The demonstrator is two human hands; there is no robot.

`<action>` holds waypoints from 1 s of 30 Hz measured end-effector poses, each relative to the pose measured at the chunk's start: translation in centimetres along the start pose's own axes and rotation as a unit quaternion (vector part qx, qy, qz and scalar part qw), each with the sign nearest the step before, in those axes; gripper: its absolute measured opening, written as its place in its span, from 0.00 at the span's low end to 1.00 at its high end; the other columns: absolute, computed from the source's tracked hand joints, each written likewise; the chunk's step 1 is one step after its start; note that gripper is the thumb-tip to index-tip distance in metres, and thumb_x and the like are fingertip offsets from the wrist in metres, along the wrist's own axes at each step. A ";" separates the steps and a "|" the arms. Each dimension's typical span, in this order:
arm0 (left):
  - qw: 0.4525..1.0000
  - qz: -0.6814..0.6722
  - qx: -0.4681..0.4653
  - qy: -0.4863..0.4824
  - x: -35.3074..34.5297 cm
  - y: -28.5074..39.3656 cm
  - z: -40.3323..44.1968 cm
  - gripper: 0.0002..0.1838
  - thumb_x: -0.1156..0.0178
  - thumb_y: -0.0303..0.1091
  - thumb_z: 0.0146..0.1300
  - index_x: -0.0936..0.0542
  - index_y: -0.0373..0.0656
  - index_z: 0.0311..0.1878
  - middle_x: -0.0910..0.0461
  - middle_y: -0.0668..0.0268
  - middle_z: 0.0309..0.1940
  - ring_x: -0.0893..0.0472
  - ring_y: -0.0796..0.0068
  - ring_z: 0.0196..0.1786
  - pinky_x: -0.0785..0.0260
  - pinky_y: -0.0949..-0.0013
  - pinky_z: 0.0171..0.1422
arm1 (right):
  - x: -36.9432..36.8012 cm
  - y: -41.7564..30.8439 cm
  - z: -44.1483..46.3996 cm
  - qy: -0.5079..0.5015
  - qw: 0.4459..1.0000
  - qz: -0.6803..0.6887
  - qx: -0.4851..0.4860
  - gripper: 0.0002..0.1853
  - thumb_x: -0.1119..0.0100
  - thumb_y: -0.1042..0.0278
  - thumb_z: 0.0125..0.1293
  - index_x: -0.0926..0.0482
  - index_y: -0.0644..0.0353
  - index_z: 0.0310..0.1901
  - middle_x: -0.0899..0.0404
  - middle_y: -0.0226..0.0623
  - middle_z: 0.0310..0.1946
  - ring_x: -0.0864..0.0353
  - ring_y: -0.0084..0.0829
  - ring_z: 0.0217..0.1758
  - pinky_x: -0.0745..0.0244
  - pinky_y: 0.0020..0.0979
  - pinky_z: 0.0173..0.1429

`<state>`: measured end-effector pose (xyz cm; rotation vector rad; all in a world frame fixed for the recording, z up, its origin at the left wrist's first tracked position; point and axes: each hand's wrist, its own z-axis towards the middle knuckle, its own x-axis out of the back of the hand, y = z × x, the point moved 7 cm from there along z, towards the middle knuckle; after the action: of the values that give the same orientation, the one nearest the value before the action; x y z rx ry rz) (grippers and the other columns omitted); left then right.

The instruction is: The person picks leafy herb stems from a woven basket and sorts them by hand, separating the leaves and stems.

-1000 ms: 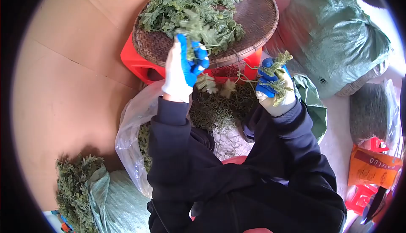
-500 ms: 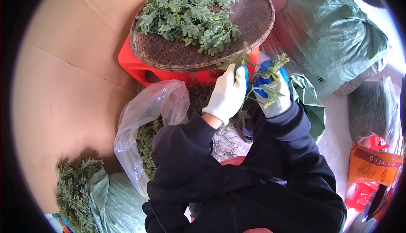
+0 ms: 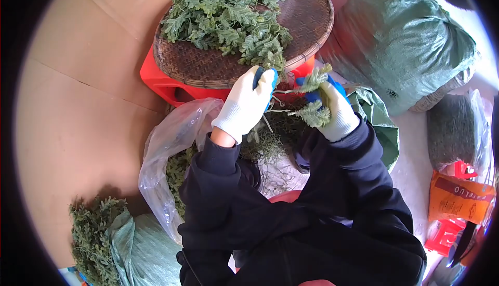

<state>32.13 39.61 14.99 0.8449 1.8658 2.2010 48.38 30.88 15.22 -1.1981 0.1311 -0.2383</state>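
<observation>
Both hands wear white knit gloves with blue palms. My left hand (image 3: 248,98) is closed around the stems of some green leafy sprigs, just in front of the tray's rim. To its right, my right hand (image 3: 337,110) is closed on more of the sprigs (image 3: 315,113), their feathery tips showing in front of the glove. Pale bare stems (image 3: 280,110) stretch between the two hands. Beyond them a round woven bamboo tray (image 3: 192,68) holds a pile of similar green sprigs (image 3: 228,21). My fingertips are partly hidden.
The tray rests on a red plastic stool (image 3: 148,73). An open clear plastic bag (image 3: 156,156) with greenery stands left of my legs. A sack (image 3: 145,249) with sprigs lies lower left. A big green sack (image 3: 405,42) fills the upper right, near an orange bag (image 3: 457,197).
My left hand has moved left and slightly down, away from my right hand. The gap between them has widened, and more bare stem shows there. My right hand has shifted slightly left.
</observation>
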 end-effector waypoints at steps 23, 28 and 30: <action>0.953 -0.264 0.085 -0.125 0.4 0.0 -0.8 0.25 0.50 0.54 0.71 0.26 0.38 0.52 0.25 0.72 0.27 0.26 0.84 0.25 0.34 0.79 0.28 | -4.2 -2.7 -2.0 -0.014 0.963 -0.209 0.172 0.47 0.21 0.62 0.43 0.36 0.68 0.63 0.29 0.49 0.55 0.24 0.44 0.54 0.25 0.36 0.54; 0.947 -0.292 0.109 -0.081 1.1 -0.4 -0.8 0.23 0.52 0.56 0.71 0.25 0.42 0.43 0.27 0.72 0.24 0.27 0.84 0.23 0.34 0.79 0.27 | -5.4 1.9 -2.6 -0.103 0.987 -0.126 -0.008 0.25 0.29 0.69 0.52 0.25 0.59 0.53 0.18 0.45 0.35 0.15 0.37 0.36 0.21 0.35 0.40; 0.944 -0.295 0.103 -0.106 1.2 -0.7 -0.9 0.24 0.51 0.57 0.71 0.25 0.42 0.43 0.26 0.71 0.25 0.27 0.84 0.23 0.34 0.78 0.25 | -5.4 1.6 -2.8 -0.130 0.980 -0.152 -0.011 0.22 0.31 0.69 0.55 0.24 0.59 0.52 0.17 0.44 0.32 0.15 0.34 0.34 0.22 0.34 0.39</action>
<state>30.47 39.53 14.62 0.4376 1.9378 1.5170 42.68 30.24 12.61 -1.2592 -0.2798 -0.3454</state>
